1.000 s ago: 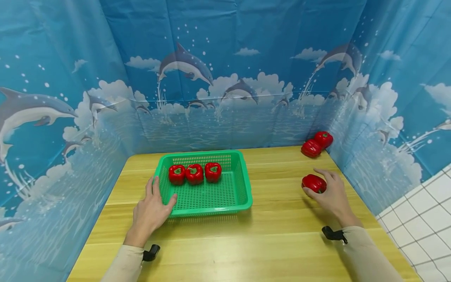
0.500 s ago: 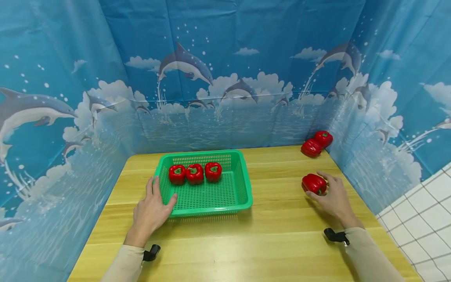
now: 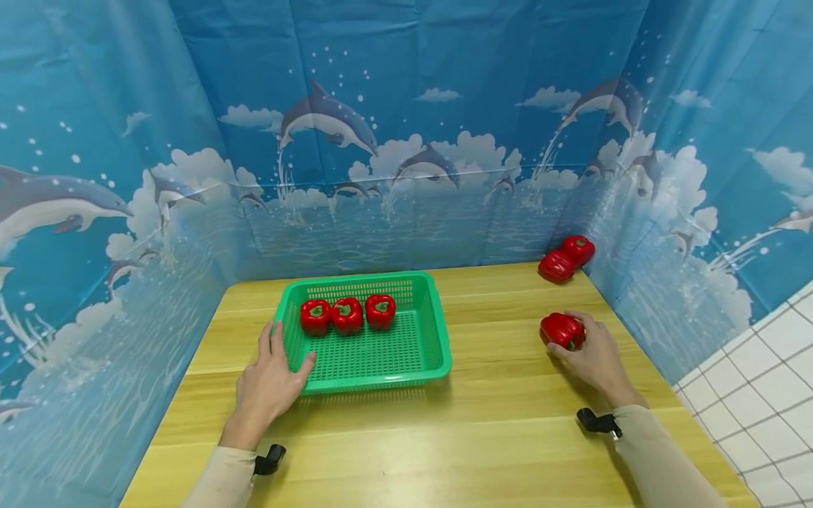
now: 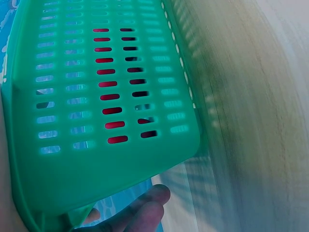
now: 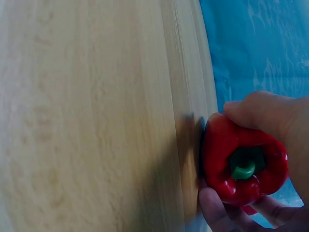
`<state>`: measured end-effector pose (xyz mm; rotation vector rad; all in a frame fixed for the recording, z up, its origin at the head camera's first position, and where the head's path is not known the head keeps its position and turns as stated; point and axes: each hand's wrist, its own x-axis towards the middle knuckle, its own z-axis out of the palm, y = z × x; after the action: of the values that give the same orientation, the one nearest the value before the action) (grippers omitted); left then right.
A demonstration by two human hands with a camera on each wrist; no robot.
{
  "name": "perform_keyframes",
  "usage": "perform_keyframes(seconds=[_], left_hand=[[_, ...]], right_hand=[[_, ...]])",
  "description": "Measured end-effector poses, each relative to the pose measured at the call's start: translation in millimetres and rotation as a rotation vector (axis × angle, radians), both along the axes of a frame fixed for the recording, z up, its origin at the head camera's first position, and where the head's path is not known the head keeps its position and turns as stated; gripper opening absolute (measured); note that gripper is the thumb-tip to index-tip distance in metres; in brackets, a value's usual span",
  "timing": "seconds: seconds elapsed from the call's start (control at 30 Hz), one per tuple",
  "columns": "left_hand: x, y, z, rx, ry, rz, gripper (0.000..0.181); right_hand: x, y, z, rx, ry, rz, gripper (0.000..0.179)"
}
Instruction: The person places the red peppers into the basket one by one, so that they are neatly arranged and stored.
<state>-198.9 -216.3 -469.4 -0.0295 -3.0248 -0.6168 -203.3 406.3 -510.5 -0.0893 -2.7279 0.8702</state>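
Note:
A red bell pepper (image 3: 562, 331) lies on its side on the table at the right, its green stem toward me. My right hand (image 3: 595, 356) holds it between thumb and fingers; in the right wrist view, they lie on opposite sides of the pepper (image 5: 222, 159). Left of centre stands a green plastic basket (image 3: 438, 331). Inside it, three red bell peppers (image 3: 347, 316) sit in a row along the back. My left hand (image 3: 267, 384) rests at the basket's front left corner, thumb over the rim and fingers fairly straight along the outside.
Two more red bell peppers (image 3: 557, 267) touch each other at the table's back right corner. Blue dolphin-print curtains (image 3: 394, 212) border the wooden table (image 3: 394, 451) at the back and sides. White tiles (image 3: 762, 381) show at the far right.
My right fingers have drawn in around the far side of the pepper. My left hand stays at the basket corner. The head view has shifted slightly.

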Motion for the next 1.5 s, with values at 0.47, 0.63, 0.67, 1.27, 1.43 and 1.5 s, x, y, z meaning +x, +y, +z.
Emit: perform_keyframes(seconds=[0.47, 0.63, 0.67, 1.27, 1.43, 1.5], left_hand=[[1.0, 1.4, -3.0, -0.002, 0.026, -0.004, 0.111], [1.8, 0.3, -2.2, 0.0, 0.027, -0.004, 0.11], [2.0, 0.3, -2.1, 0.0, 0.026, -0.003, 0.11], [-1.6, 1.9, -4.4, 0.043, 0.03, -0.012, 0.111], [-1.5, 0.9, -4.4, 0.079, 0.019, -0.002, 0.112], [-1.4, 0.0, -4.2, 0.088, 0.023, 0.0, 0.112]], right_hand=[[0.3, -12, 1.4, -0.011, 0.039, -0.008, 0.083], [-1.3, -23, 7.5, -0.028, 0.064, 0.017, 0.082], [-1.5, -25, 8.7, -0.034, 0.065, 0.023, 0.082], [2.5, -74, 27.8, -0.087, 0.117, 0.114, 0.079], [5.4, -89, 31.2, -0.107, 0.099, 0.129, 0.081], [6.6, -95, 32.4, -0.123, 0.095, 0.135, 0.081]])
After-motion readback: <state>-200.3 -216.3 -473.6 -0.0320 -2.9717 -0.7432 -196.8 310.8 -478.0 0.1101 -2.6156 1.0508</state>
